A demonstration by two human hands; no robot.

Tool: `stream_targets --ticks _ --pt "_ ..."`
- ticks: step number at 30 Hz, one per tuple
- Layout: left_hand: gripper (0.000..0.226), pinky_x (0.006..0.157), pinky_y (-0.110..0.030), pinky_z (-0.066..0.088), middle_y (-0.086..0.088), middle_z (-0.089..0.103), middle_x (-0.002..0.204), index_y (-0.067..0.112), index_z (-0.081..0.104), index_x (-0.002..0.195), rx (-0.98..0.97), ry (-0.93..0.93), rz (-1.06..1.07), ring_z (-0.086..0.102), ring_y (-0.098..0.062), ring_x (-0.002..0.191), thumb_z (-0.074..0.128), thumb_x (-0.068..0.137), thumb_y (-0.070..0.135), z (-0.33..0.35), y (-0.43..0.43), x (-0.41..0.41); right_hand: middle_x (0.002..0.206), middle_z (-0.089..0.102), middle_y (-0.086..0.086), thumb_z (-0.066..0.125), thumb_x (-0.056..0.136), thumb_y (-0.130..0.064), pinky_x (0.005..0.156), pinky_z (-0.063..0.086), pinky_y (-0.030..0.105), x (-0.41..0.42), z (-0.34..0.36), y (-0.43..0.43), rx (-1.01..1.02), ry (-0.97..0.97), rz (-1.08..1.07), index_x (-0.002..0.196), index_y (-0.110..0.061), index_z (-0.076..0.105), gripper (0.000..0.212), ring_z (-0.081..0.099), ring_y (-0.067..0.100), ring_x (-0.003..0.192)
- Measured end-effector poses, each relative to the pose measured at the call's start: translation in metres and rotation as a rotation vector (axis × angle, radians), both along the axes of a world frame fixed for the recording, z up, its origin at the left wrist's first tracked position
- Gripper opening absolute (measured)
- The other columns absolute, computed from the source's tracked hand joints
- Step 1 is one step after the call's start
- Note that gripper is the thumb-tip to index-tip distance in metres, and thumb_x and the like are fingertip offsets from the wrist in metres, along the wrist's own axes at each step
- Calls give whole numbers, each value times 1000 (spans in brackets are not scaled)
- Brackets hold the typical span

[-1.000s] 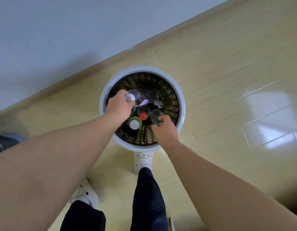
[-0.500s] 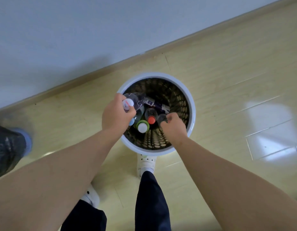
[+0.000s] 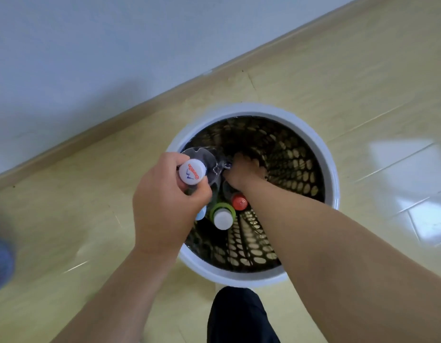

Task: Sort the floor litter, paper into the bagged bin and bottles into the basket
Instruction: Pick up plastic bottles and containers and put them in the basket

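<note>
Two grips: left hand round bottle; right hand, perhaps curled, in basket.

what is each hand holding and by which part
The left hand grips the white-capped bottle by its neck, under the cap. The right hand is inside the basket; its hold cannot be told.

Both forearms are bare, and the visible leg wears dark trousers.
</note>
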State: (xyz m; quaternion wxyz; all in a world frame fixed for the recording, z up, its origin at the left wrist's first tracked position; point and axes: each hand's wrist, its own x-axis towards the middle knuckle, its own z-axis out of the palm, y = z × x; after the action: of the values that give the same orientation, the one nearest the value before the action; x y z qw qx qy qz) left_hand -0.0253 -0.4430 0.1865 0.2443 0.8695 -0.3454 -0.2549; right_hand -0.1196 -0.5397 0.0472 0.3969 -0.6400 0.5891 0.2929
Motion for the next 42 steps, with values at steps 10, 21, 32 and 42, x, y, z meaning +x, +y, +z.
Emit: stream_targets --ticks 10,21,32,42 --pt "29 62 1 36 10 49 57 37 47 81 -110 -50 5 50 -5 69 66 62 25 -11 10 2 152 28 7 43 96 -31 112 18 42 5 -62 -9 -82 110 139 145 -23 30 52 21 32 139" --pt "26 58 -11 38 2 52 63 32 55 80 -53 18 -14 51 -13 64 73 70 16 43 7 -10 126 52 11 61 85 -34 91 42 35 -35 33 -1 -124 12 -176 126 -11 45 50 51 31 116" --pt "25 69 -35 51 -3 63 90 15 54 106 198 13 -347 59 -21 83 64 85 25 -8 -30 -25 101 57 -9 57 84 -6 75 41 26 -71 92 20 -141 -455 -672 134 -31 42 58 54 13 92" --pt "48 88 -37 46 -9 55 126 22 37 139 483 118 -413 53 -28 112 50 93 20 -51 -36 -32 124 50 9 60 80 -4 89 49 37 -67 63 24 -72 -346 -768 118 -23 42 46 54 27 107"
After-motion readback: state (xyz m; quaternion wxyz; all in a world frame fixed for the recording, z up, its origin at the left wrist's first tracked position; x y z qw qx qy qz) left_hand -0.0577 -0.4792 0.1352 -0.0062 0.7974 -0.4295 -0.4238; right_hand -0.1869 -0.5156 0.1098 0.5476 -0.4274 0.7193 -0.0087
